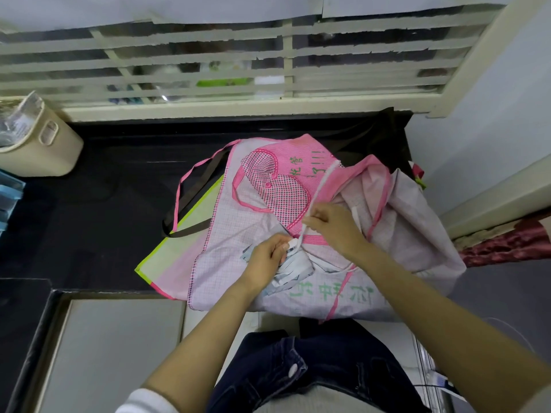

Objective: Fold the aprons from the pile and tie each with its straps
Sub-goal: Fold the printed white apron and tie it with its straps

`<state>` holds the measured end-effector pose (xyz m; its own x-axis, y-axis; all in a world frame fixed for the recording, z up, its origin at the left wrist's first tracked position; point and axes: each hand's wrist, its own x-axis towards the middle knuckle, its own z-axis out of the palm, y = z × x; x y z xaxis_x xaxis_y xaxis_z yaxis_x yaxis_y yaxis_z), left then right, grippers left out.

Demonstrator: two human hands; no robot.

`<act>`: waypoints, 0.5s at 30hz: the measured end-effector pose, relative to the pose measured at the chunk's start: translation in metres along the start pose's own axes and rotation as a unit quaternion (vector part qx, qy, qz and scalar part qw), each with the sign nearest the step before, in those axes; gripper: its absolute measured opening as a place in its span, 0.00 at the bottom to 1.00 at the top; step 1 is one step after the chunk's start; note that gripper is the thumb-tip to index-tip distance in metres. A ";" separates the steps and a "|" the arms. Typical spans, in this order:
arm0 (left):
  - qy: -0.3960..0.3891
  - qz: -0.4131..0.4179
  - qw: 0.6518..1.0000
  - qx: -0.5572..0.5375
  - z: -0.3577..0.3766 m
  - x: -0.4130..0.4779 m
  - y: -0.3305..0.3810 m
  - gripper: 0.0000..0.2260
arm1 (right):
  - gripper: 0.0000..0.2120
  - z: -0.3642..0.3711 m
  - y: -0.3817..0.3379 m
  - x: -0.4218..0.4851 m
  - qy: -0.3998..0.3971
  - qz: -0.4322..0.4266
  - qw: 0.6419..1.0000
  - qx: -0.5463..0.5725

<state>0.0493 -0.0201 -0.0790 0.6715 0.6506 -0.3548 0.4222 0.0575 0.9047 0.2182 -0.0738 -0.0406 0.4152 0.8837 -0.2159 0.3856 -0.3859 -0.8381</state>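
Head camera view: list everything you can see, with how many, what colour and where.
aprons: at least two, pink and white check, heaped mid-counter
white strap: one, white, across the top apron
bag: one, pale green and pink, dark handles, under the aprons
basket: one, cream, far left
counter: one, black, below the window
window slats: several, cream, top
cloth: one, dark red, right edge
jeans: one pair, dark blue, bottom centre
left hand: one, grips the strap's near end
right hand: one, pinches the strap higher up
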 end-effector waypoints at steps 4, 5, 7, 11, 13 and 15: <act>-0.017 -0.007 1.000 -0.006 0.000 0.000 0.003 0.09 | 0.10 0.016 -0.021 0.010 -0.048 -0.043 0.997 0.038; -0.016 -0.007 1.000 -0.013 0.000 0.000 0.004 0.10 | 0.11 0.019 -0.024 0.012 -0.053 -0.040 0.997 0.042; -0.009 -0.010 1.000 -0.025 0.000 -0.001 0.006 0.12 | 0.10 0.026 -0.024 0.013 -0.046 -0.019 0.997 0.063; 0.010 -0.023 0.998 -0.062 0.001 -0.003 0.004 0.11 | 0.08 0.037 -0.008 0.004 -0.029 0.040 0.997 0.057; 0.031 -0.026 0.996 -0.078 0.000 -0.004 0.002 0.10 | 0.08 0.042 -0.002 -0.006 -0.082 0.055 0.995 0.033; 0.045 -0.024 0.995 -0.084 0.000 -0.005 0.002 0.11 | 0.08 0.047 0.000 -0.015 -0.117 0.061 0.991 0.030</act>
<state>0.0469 -0.0231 -0.0756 0.5925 0.7091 -0.3822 0.3389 0.2110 0.9168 0.1731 -0.0742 -0.0611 0.2500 0.8717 -0.4215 0.2926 -0.4830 -0.8253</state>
